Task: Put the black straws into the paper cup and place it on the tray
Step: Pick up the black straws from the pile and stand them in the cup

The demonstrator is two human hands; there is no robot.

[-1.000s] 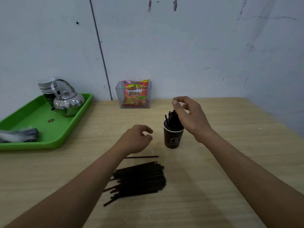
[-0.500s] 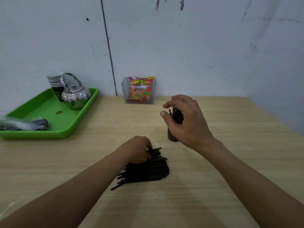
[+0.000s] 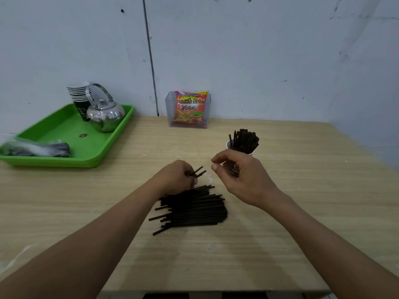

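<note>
A person's left hand pinches a few black straws at the far side of the loose pile that lies flat near the middle of the wooden tabletop. The tips of the straws poke out past the fingers toward the far edge. The right hand hovers just beside it, empty, its fingers half curled and its thumb and forefinger slightly apart. Behind that hand stands the dark paper cup, upright on the tabletop a little right of centre, its body mostly hidden. A thick bunch of upright straws fills it and fans out above its white rim. The green tray sits at the far left corner, well apart from the cup. It carries a shiny metal kettle, a stack of paper cups behind the kettle, and a plastic-wrapped bundle near its front rim. Against the wall at the middle of the far edge, a clear plastic holder contains a red snack packet.
</note>
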